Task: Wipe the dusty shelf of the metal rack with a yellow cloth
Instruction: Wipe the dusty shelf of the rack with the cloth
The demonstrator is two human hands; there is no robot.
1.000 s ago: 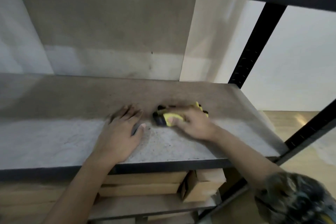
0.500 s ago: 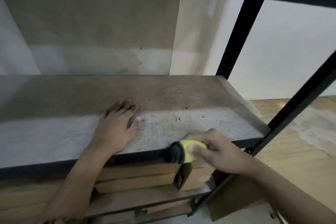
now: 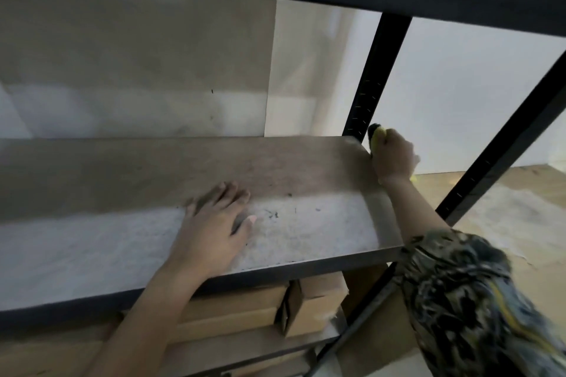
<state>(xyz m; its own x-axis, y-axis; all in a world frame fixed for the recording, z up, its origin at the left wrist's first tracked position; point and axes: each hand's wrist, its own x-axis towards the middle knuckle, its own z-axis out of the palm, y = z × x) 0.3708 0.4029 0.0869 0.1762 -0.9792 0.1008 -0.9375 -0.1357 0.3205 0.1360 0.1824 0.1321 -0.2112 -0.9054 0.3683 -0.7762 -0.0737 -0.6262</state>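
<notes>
- Taking the shelf (image 3: 137, 193) as our landmark: our right hand (image 3: 393, 156) is at its far right corner, just beside the rear black upright (image 3: 375, 76), fingers curled tight around the yellow cloth (image 3: 377, 136).
- The yellow cloth is bunched into a small wad; only a yellow patch and a dark edge poke out of the fist, with a sliver of yellow below the wrist. We cannot tell whether it touches the shelf's side edge or hangs just off it.
- Our left hand (image 3: 211, 232) lies flat on the shelf near its front middle, fingers straight and slightly spread, holding nothing.
- To do this step well, we judge we should open the wad out so more cloth meets the board, press evenly, and draw long overlapping strokes from the back of the shelf toward its front edge, lifting the bracing hand so the patch under it gets wiped too.
- The shelf looks greyer and chalky along its front, with dark specks right of the left hand; the back half lies in shadow.
- Cardboard boxes (image 3: 306, 306) sit on the level below the shelf.
</notes>
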